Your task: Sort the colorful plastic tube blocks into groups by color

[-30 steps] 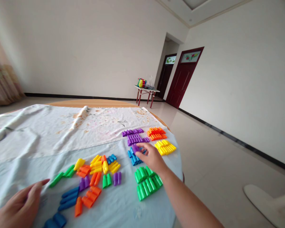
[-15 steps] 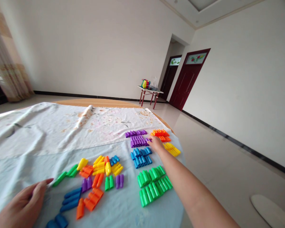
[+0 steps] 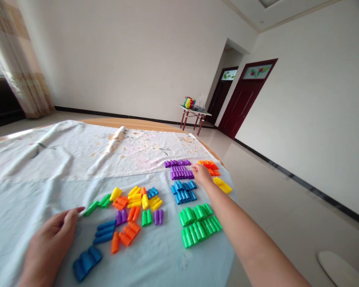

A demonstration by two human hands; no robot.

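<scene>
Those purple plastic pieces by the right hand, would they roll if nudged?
Probably a little: the purple pieces look rounded, so one might roll sideways. They seem small hard plastic, likely light and stiff. The cloth beneath should slow rolling.

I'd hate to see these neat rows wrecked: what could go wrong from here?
The right hand reaches to the purple rows; its forearm passes right beside the green rows and might scatter them. The yellow rows lie near the edge of the cloth and could be knocked off.
</scene>
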